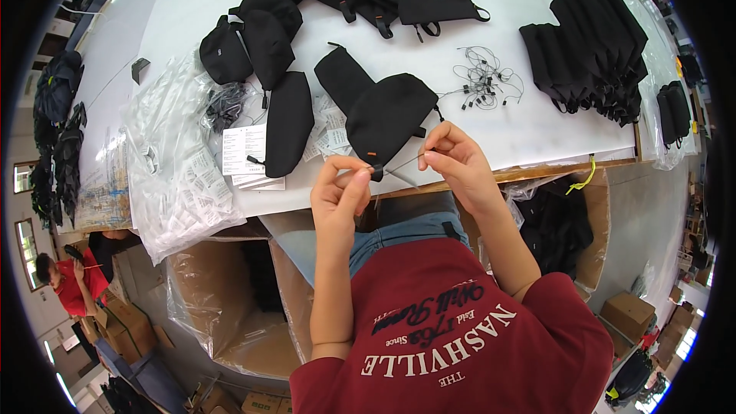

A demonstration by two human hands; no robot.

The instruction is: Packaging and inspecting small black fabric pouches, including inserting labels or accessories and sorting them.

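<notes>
A black zippered pouch lies near the table's front edge, with a small orange tab on its near end. My left hand pinches the black fabric loop at that end between thumb and fingers. Just to the right, my right hand pinches a thin dark cord that stretches toward the loop. Whether the cord passes through the loop is too small to tell. Another black pouch rests against the first. Beyond my right hand lies a tangle of thin black cords with small black ends.
Left of the pouch are a long black pouch, white printed cards and a clear plastic bag of labels. More black pouches lie at the back; a stack of them stands right. Lined cartons sit under the table edge.
</notes>
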